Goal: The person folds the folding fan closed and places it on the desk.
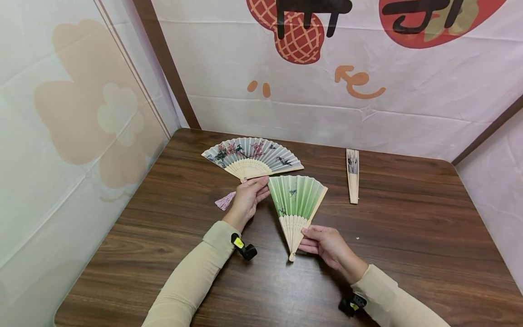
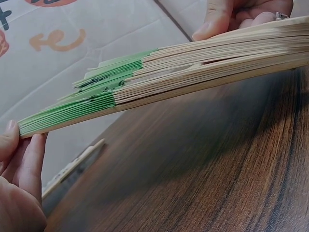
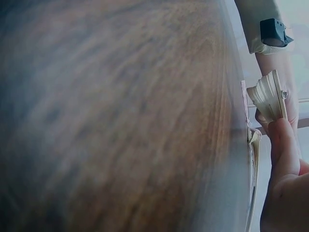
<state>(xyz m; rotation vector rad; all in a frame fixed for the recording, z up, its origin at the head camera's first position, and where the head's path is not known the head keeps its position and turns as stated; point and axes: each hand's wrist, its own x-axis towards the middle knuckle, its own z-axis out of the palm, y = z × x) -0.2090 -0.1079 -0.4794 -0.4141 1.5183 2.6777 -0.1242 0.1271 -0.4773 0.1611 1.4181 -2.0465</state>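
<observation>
**Green fan half spread between my two hands**

Nearest to me, my right hand [image 1: 327,245] pinches the bamboo ribs of the green folding fan [image 1: 297,202] close to its pivot, thumb on top and fingers curled beneath; the right wrist view shows the stacked rib ends [image 3: 268,99] held against my fingertip [image 3: 284,145], the rest a blur of wood grain. The fan is partly open, about a third of a full spread, its pivot end pointing back at me and its green leaf fanning away. The left wrist view looks along its edge and shows it lifted off the wooden table [image 1: 392,254], slanting upward towards the ribs.

A little farther out, my left hand [image 1: 247,197] grips the left corner of the green leaf, fingertips [image 2: 9,137] curled onto the outermost fold. A small black tracker with a yellow tag [image 1: 243,247] sits at that wrist, another at the right.

Just behind my left hand lies a fully opened grey-blue fan painted with blossoms and birds [image 1: 252,156], flat on the table, its pink tassel [image 1: 225,200] trailing to the left of my hand. The green fan's far edge comes close to its lower rim, nearly touching.

Well to the right, apart from both, a closed folding fan [image 1: 352,175] lies lengthwise.

Beyond the table edge hangs a white cloth backdrop [image 1: 318,68] with red and orange prints.
</observation>
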